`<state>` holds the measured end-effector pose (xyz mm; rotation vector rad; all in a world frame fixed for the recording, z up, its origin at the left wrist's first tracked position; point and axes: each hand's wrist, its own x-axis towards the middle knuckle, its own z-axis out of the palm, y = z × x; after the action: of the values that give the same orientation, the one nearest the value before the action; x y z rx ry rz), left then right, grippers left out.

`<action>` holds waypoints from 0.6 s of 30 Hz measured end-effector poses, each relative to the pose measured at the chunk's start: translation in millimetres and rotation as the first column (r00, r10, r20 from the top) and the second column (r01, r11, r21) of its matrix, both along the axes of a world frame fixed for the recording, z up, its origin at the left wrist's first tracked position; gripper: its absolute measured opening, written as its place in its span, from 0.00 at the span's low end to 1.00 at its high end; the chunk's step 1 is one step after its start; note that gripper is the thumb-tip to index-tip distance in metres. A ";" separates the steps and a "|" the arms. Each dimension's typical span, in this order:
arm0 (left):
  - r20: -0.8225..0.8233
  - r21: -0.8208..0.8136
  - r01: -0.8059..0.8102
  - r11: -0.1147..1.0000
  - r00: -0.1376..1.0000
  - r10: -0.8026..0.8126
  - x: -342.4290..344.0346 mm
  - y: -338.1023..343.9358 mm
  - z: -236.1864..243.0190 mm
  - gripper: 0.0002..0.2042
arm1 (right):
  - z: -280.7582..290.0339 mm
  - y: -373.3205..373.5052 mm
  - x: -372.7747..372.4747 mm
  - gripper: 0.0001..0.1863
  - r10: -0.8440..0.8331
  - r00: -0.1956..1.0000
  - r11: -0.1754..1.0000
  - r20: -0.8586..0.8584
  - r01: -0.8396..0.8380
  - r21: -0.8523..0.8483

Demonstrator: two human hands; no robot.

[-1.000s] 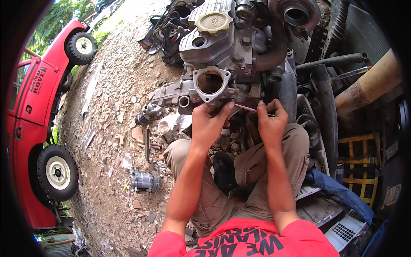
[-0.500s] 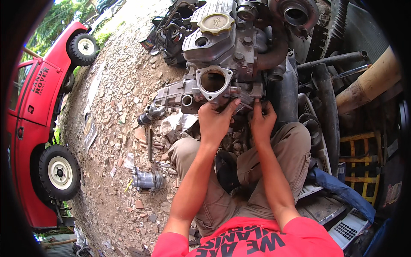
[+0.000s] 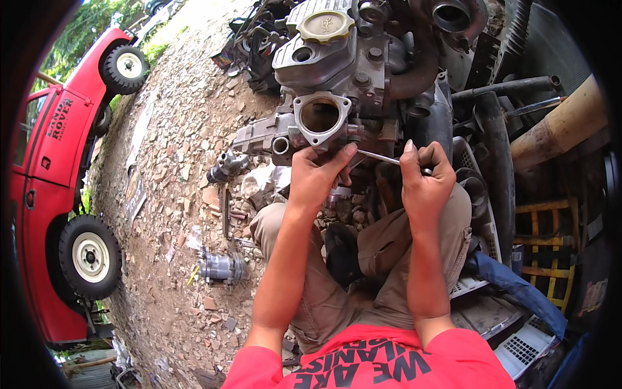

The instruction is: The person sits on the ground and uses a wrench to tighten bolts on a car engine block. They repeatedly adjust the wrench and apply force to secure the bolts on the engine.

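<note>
A greasy metal engine stands before me, with a three-cornered flange around a round opening facing my way. My right hand is closed around one end of a thin silver wrench, the thumb pointing up along it. Just below the flange, my left hand is closed, its thumb and fingers pinched at the wrench's other end, against the engine. Those fingers hide the wrench's head and whatever it touches.
A silver compressor-like part lies on the stony ground at left. A red vehicle stands farther left. Pipes, a bamboo pole and a yellow slatted frame crowd the right side.
My right hand has swung right and slightly down, away from the engine, and the wrench shaft now shows between the hands. My left hand has shifted slightly left, staying under the flange.
</note>
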<state>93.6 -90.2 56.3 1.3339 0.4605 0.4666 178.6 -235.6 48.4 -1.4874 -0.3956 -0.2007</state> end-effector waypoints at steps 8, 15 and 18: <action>-0.050 0.223 -0.096 0.970 0.993 0.110 7.3 -4.0 -11.6 0.08 | -69.4 21.5 19.5 0.20 -0.037 0.999 0.997 -0.031 0.038 0.060; -0.022 0.392 -0.248 0.886 0.960 0.279 11.2 -18.3 -15.8 0.08 | -105.2 36.0 19.0 0.22 0.009 0.964 1.000 -0.266 -0.010 -0.003; -0.004 0.390 -0.264 0.882 0.957 0.289 13.0 -19.8 -16.9 0.07 | -97.2 32.6 17.7 0.23 -0.003 0.963 0.997 -0.268 -0.018 -0.073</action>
<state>106.6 -109.9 39.4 1.6750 0.6388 0.7866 196.3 -203.0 -48.8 -1.5617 -0.1911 0.0234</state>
